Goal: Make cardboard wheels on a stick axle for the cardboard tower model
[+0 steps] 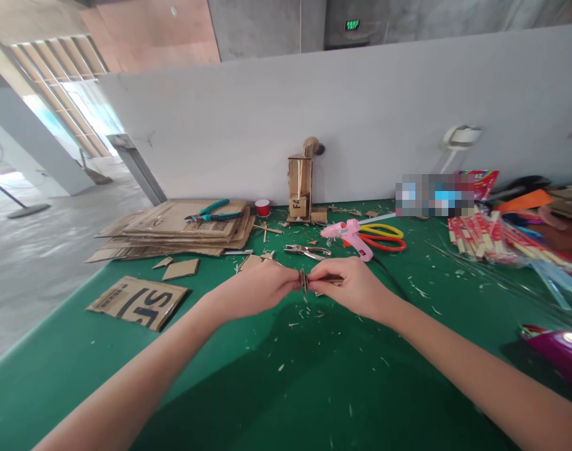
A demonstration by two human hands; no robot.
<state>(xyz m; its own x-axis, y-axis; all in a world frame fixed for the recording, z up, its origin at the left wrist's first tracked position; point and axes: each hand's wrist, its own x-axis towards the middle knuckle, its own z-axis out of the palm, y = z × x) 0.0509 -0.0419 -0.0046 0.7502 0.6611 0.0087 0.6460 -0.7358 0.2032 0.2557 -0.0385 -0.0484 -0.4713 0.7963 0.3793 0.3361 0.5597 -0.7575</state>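
Note:
Both hands meet over the middle of the green table, pinching a small piece of brown cardboard (304, 282) that stands edge-on between the fingertips. My left hand (257, 288) is closed on its left side, thumb against forefinger. From the right, my right hand (356, 285) pinches the same piece, and a strip of cardboard shows under its fingers. Just beyond the hands lie metal pliers (309, 250) and a pink glue gun (349, 235). Farther back stands a cardboard model (299, 188) with a round piece on top.
Stacked cardboard sheets (173, 232) carry teal-handled cutters (215, 212) at back left. A printed cardboard piece (138, 302) lies nearer. Scissors with yellow and red handles (382, 241), packets of sticks (487, 238) and a purple object (558, 351) are on the right. Scraps litter the green table (248, 388).

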